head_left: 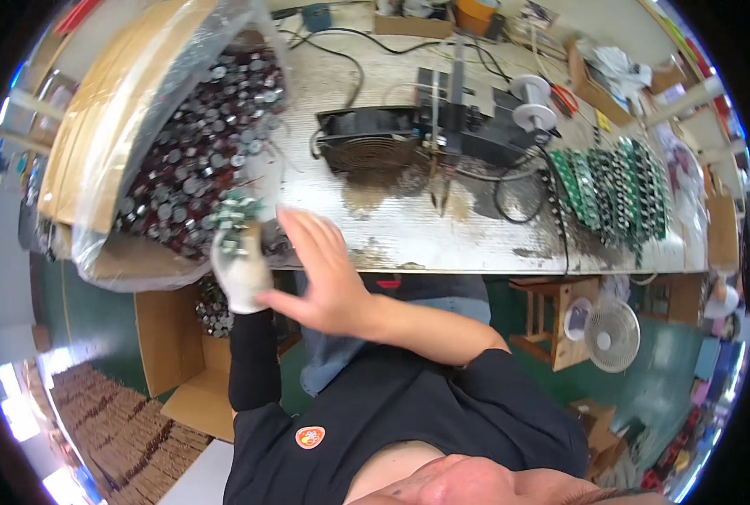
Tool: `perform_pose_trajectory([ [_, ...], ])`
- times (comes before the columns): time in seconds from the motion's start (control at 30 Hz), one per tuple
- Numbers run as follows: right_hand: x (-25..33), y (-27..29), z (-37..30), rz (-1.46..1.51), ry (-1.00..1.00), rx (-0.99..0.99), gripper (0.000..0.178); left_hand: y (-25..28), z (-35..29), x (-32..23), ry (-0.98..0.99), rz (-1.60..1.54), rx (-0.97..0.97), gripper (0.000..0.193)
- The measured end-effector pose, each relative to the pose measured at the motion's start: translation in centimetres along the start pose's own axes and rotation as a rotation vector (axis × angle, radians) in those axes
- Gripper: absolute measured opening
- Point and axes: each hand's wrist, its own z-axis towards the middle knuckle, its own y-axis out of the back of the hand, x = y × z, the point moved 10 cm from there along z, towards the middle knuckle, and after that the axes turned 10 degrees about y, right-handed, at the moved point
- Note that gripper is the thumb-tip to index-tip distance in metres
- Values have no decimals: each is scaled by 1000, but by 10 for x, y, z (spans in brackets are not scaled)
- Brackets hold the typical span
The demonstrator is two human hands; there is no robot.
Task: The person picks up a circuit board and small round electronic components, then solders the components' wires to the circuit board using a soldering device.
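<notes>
My left hand [242,278], in a white glove and black sleeve, is at the table's front edge beside the big pile of parts. Its fingers are closed around a small bunch of green-and-white pieces [236,212], blurred, that look like circuit board strips. Bare and empty, my right hand [324,273] is just to the right with its fingers stretched out. The right thumb comes close to the left glove's wrist; whether they touch I cannot tell. Many small round silvery parts with dark red wires [198,151] fill a plastic-lined cardboard box [97,160] on the left.
A black fan [366,139] and a black bench machine with a white spool [530,101] stand mid-table. Rows of green board strips [614,194] lie at the right. Cables cross the white table [307,177]. Below are an open carton [169,337], a wooden stool [560,320] and a white fan [612,335].
</notes>
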Motion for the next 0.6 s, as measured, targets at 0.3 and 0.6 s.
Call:
perform_pose_trajectory([
  [0.3, -39, 189, -97, -721, -184, -85, 16, 60, -32, -51, 163, -554, 78, 15],
  [0.6, -76, 165, -74, -872, -83, 246, 8, 166, -49, -8, 146, -442, -234, 10],
])
